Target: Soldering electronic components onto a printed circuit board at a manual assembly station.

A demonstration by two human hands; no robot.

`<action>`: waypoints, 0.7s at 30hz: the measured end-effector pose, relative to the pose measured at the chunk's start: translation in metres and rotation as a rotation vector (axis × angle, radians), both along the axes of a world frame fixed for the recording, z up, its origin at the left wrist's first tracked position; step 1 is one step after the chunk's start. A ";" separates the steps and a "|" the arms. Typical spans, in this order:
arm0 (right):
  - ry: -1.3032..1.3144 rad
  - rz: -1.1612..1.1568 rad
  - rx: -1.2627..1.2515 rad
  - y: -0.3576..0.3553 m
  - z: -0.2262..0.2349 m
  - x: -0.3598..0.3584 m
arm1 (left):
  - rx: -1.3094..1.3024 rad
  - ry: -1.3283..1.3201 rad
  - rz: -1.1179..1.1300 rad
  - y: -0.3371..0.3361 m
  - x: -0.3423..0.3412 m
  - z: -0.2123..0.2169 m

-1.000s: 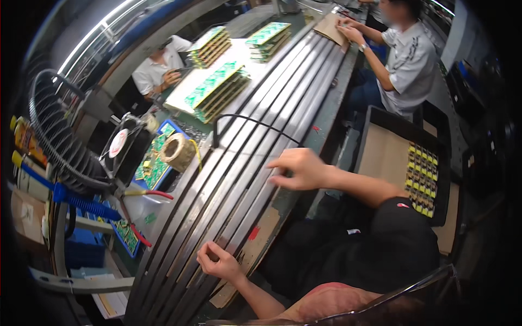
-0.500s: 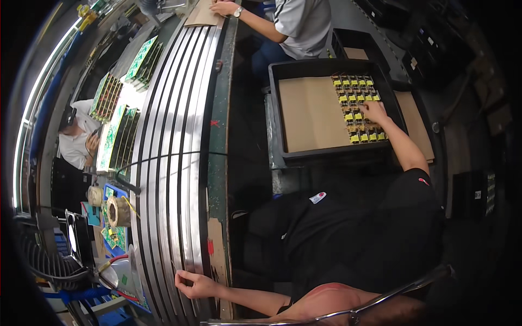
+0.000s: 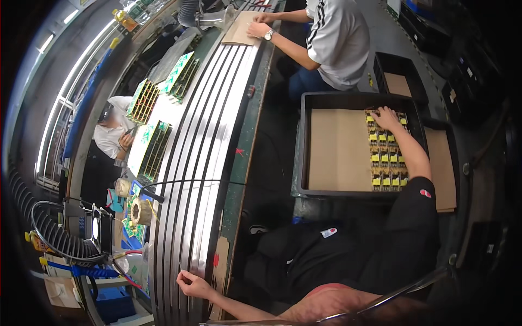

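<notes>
My right hand [image 3: 387,118] reaches into a large black tray [image 3: 305,155]. Its fingers are bent over the far end of a block of small circuit boards [image 3: 387,157] with yellow-topped parts, closed round a board there. The boards lie in rows along the tray's right side. Over the near end of the metal rails [image 3: 190,217], my left hand [image 3: 194,284] is pinched closed, thumb against fingers. A very thin sliver shows near its fingertips, too small to name.
Cardboard [image 3: 337,152] lines the tray's left part. Across the rails runs a black cable [image 3: 196,180]. Upright green circuit boards [image 3: 155,149] stand left of the rails. At the far end, a co-worker [image 3: 340,49] handles cardboard [image 3: 239,30]; another person [image 3: 111,127] sits at the left.
My right hand has moved from the middle rows of boards to their far end. My left hand stays pinched over the rails. The whole view has shifted.
</notes>
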State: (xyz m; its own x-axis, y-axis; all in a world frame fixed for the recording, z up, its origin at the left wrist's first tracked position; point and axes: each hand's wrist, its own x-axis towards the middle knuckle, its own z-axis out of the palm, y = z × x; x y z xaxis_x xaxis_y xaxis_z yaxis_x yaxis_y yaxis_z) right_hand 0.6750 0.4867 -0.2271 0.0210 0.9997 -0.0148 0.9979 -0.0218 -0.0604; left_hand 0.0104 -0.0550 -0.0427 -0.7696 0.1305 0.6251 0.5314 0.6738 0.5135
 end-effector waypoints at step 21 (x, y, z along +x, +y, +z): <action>0.180 0.215 -0.503 -0.007 0.126 0.029 | -0.088 0.074 -0.059 0.001 0.003 0.001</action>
